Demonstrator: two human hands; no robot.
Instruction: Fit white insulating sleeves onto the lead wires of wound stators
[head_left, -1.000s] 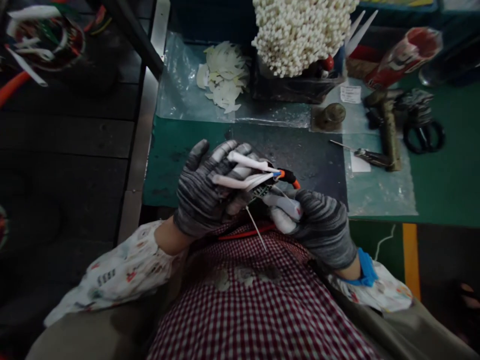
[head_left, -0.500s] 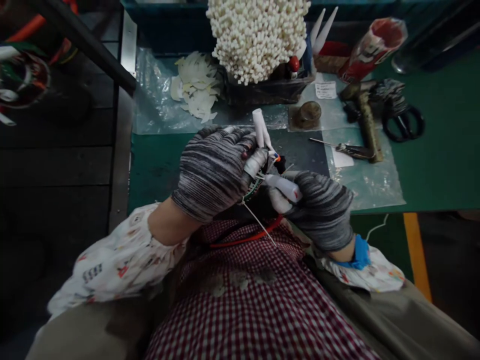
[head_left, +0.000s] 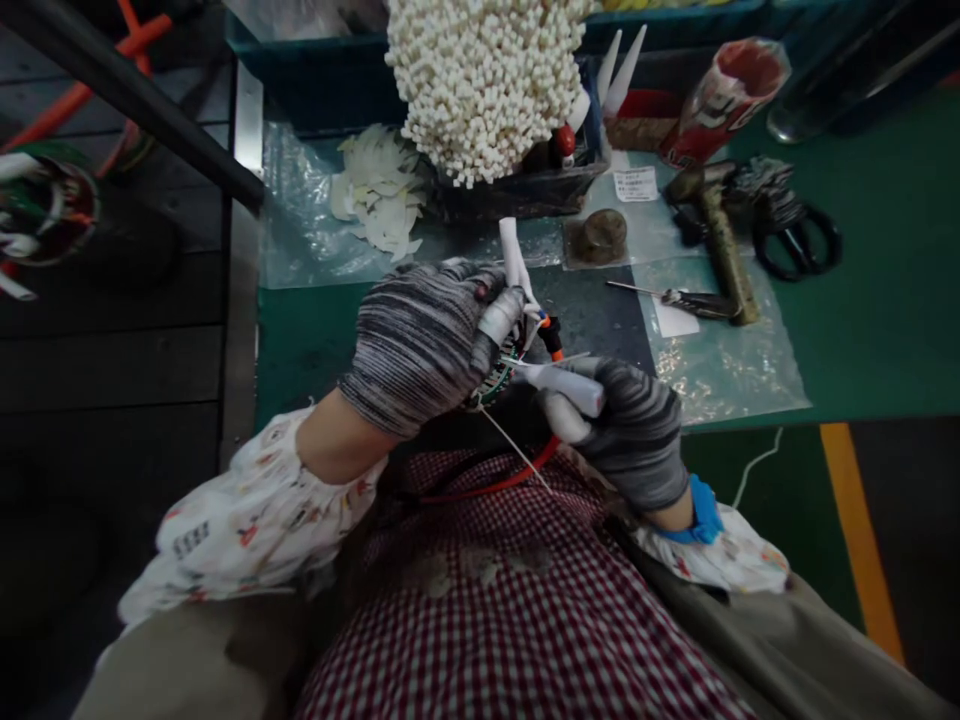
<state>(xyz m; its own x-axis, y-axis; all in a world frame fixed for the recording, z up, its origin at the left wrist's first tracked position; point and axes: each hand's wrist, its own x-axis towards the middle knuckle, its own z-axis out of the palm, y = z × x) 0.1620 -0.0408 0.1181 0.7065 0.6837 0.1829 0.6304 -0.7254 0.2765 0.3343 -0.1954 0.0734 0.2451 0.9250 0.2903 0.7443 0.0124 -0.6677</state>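
My left hand (head_left: 420, 345), in a grey striped knit glove with bare taped fingertips, is closed on what looks like a wound motor stator (head_left: 495, 382), mostly hidden behind the fingers. White sleeved leads (head_left: 511, 255) rise from it past my thumb, beside a black and orange lead end (head_left: 551, 335). In my right hand (head_left: 637, 430), gloved alike, is a tapered white plastic tool (head_left: 571, 388); its thin end points left at the stator's windings. Whether the tip touches them I cannot tell. A thin pale cord (head_left: 517, 448) hangs below, across a red tube (head_left: 517, 482).
Behind my hands stand a bundle of thin white sticks or tubes (head_left: 487, 90) and a pile of pale cut pieces (head_left: 381, 195). On the right lie a hammer (head_left: 724, 245), black-handled scissors (head_left: 799, 240), and a thin metal tool (head_left: 637, 288). A red can (head_left: 727, 100) stands farther back.
The view has shifted slightly. My right hand and the white tool have moved a little left, with the tool lying flatter. More of the black and orange lead shows; both holds are kept.
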